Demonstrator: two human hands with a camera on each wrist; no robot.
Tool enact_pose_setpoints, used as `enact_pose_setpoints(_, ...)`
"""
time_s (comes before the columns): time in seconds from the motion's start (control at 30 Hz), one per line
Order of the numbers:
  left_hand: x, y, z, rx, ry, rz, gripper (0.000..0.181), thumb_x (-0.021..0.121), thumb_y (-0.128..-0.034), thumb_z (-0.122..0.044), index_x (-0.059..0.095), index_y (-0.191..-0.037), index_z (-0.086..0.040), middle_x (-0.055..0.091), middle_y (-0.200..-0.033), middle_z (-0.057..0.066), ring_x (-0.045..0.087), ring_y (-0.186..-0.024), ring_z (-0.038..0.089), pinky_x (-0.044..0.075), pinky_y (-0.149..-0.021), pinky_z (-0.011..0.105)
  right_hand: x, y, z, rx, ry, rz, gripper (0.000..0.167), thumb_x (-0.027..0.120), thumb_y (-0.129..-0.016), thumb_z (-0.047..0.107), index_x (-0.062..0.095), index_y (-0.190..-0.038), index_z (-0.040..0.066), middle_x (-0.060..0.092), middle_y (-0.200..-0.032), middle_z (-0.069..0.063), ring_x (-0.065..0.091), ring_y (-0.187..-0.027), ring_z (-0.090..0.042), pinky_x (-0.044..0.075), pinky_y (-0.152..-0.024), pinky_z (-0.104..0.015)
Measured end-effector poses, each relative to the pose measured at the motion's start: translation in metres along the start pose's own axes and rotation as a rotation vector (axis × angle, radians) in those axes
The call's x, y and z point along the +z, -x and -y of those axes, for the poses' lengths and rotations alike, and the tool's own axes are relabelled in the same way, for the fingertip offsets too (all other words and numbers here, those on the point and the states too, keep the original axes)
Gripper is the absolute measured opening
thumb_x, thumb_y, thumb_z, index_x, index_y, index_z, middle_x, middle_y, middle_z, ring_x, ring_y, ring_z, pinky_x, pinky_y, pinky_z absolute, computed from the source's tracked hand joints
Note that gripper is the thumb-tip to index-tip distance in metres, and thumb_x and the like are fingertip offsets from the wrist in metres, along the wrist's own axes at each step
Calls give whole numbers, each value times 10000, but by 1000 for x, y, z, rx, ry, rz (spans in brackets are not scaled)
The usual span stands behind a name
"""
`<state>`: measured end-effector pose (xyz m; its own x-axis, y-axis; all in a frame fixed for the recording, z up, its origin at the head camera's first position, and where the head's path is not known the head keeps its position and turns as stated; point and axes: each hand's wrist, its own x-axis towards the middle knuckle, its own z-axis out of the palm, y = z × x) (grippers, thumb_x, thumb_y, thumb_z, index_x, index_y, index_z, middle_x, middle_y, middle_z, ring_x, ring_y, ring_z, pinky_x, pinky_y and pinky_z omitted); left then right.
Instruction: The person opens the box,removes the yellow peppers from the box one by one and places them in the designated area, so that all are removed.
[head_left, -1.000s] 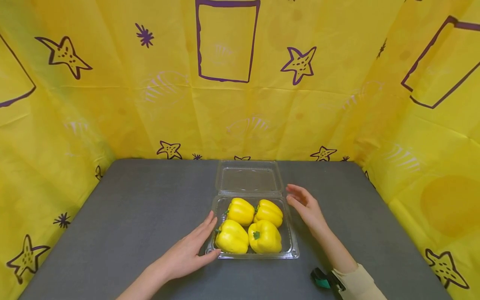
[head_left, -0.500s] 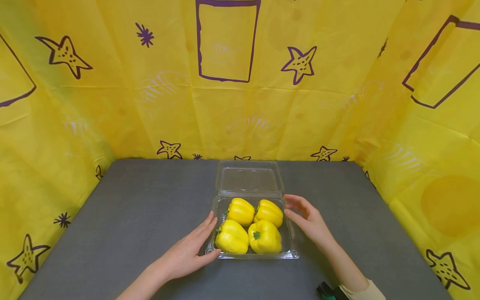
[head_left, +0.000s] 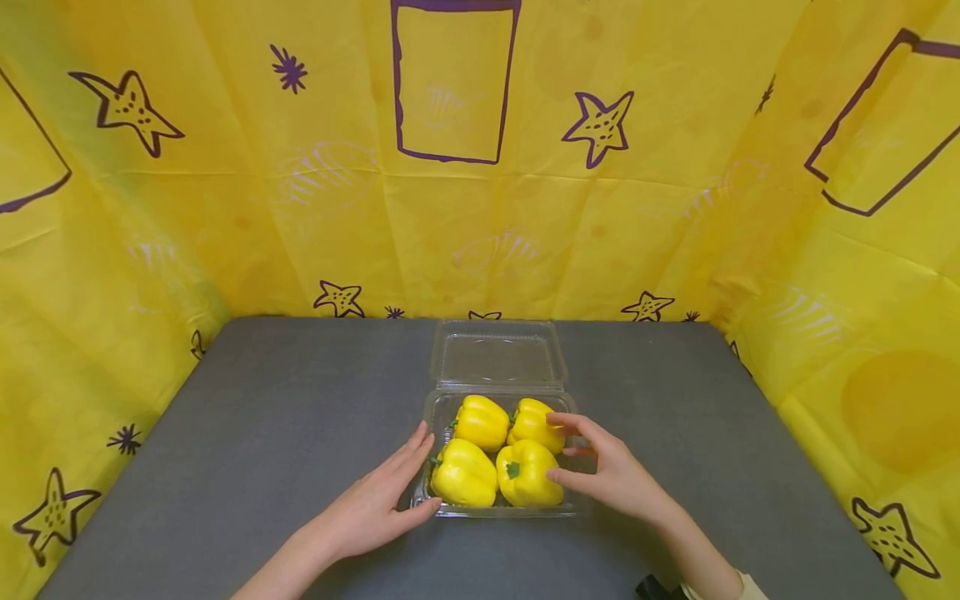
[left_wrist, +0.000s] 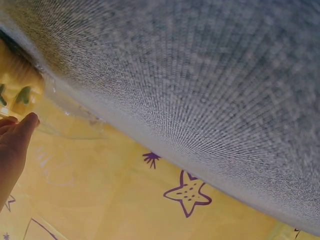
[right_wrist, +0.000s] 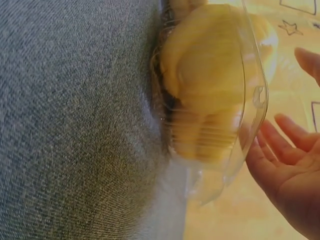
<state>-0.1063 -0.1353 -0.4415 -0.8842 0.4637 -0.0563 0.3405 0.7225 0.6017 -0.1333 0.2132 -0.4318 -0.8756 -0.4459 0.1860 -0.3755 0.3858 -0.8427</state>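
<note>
Four yellow bell peppers (head_left: 465, 475) sit before you in the base (head_left: 517, 512) of a clear plastic box, at roughly eleven, one, five and seven o'clock. The pepper at five o'clock turns its green stem (head_left: 513, 471) up toward you, while the stems of the other three point to about nine. The lid (head_left: 501, 358) lies folded back at twelve o'clock, joined to the base along the far edge.

Your left hand (head_left: 372, 506) is at eight o'clock of the box, its fingers straight and its thumb held away from them. The fingertips are at the left rim and the thumb tip at the near left corner, and the hand has hold of nothing.

Your right hand (head_left: 618, 475) is at three o'clock, fingers slightly bent and parted, with a wide gap to the thumb and nothing gripped. From the head view, its fingertips overlap the one o'clock pepper and its thumb tip the five o'clock one; you cannot tell whether they touch.

At five o'clock in that view, a cream sleeve (head_left: 750, 587) and a black device (head_left: 651, 588) show by your right wrist. Dark grey cloth (head_left: 315, 400) covers the table, and yellow fabric (head_left: 442, 208) with purple-outlined starfish (head_left: 598, 131) hangs from nine round to three o'clock
</note>
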Motion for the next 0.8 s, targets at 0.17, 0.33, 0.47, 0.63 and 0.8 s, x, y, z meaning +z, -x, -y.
enact_pose_setpoints(0.17,1,0,0,-9,5,5,870,566,-900,-616,241,-1560,-152,123,-1623,2,275,-1425,241,364,-1052,541,4,2,3,-70,80,46,699,811,-800,341,495,-1382,115,533,-1342,-43,547,-1115,-248,528,-885,-379)
enact_pose_setpoints(0.33,1,0,1,-5,4,2,862,571,-904,-603,237,-1562,-155,117,-1623,-6,275,-1425,236,366,-1054,534,8,5,4,-110,140,63,737,816,-785,383,492,-1386,107,537,-1341,-9,550,-1145,-209,520,-896,-389)
enact_pose_setpoints(0.47,1,0,1,2,0,-5,860,566,-907,-602,233,-1563,-157,113,-1623,-16,272,-1425,228,367,-1055,527,10,6,3,-114,173,60,744,824,-771,403,504,-1381,120,533,-1342,26,547,-1152,-153,509,-917,-380)
enact_pose_setpoints(0.63,1,0,1,6,0,-8,859,558,-909,-607,230,-1563,-158,110,-1624,-19,269,-1426,225,370,-1053,526,13,6,1,-137,203,52,764,837,-754,404,504,-1380,117,528,-1327,36,554,-1126,-129,511,-912,-389)
enact_pose_setpoints(0.8,1,0,1,9,-1,-9,858,559,-910,-606,228,-1564,-159,105,-1624,-20,263,-1428,218,367,-1057,521,16,6,0,-145,240,42,755,845,-745,399,513,-1365,123,526,-1300,77,566,-1092,-111,513,-902,-373)
